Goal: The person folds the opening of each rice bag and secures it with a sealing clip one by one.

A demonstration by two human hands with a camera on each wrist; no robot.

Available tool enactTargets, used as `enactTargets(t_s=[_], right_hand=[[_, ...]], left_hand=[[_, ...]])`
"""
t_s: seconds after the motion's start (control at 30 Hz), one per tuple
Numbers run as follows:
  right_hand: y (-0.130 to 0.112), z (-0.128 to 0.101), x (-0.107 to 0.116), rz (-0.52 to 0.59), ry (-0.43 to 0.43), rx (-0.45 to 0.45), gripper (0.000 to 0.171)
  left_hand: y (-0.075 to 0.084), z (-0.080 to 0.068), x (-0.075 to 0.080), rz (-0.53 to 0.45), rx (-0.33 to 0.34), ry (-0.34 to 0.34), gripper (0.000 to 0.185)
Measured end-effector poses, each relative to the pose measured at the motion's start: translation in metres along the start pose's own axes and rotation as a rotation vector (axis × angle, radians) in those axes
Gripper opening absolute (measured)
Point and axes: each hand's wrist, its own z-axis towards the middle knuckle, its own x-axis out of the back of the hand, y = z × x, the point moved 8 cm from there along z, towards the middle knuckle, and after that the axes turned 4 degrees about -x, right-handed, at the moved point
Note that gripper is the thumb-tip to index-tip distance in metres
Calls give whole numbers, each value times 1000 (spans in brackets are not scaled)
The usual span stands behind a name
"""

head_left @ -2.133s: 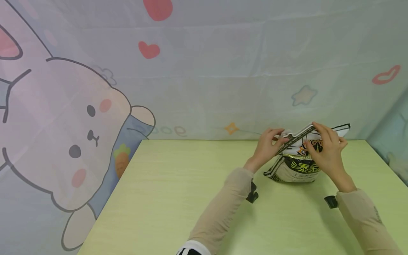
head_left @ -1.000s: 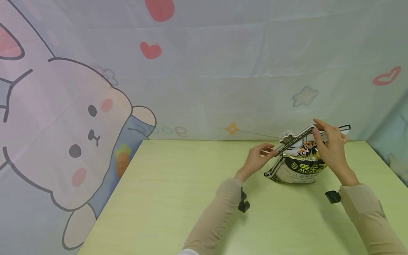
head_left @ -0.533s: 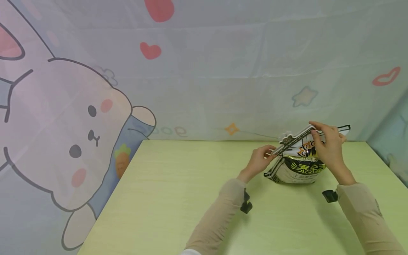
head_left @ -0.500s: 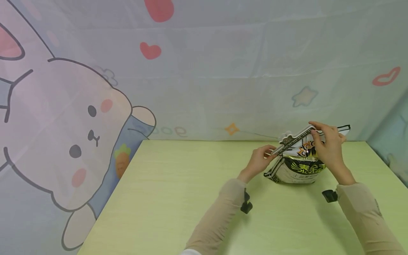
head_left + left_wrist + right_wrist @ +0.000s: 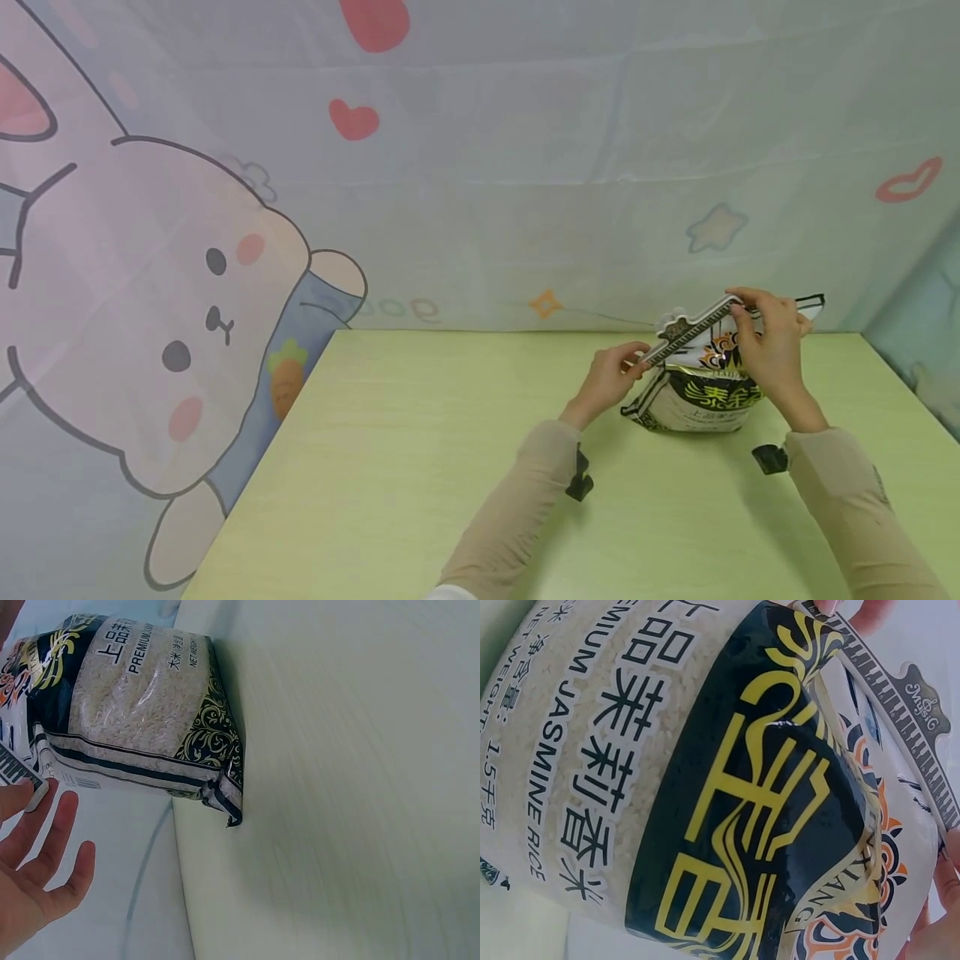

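Note:
A plump bag of jasmine rice stands upright at the table's right rear, its front bearing a dark band with yellow characters. Slanting across its upper part is a white ruler printed with piano keys. A small tab marked "Music" juts from the ruler's edge. My left hand pinches the lower left end between thumb and index finger; the other fingers spread apart. At the upper right end, my right hand pinches the ruler, covering part of the bag's top.
The pale green table stretches left and forward of the bag. Behind it hangs a printed cloth with a cartoon rabbit and hearts. Small black wrist mounts stick out from both sleeves.
My left hand has slid down from nearer the ruler's tab to its lower left end. The right thumb has risen onto the ruler, which has shifted slightly down and left. The bag stays put.

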Motion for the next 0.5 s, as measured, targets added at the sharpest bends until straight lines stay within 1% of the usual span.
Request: enactTargets(t_s=[0.17, 0.5], right_hand=[[0, 1, 0, -7, 9, -1, 20], [2, -2, 1, -25, 41, -11, 21]], left_hand=[[1, 1, 1, 10, -14, 3, 27], [-1, -1, 1, -2, 9, 38, 26]])
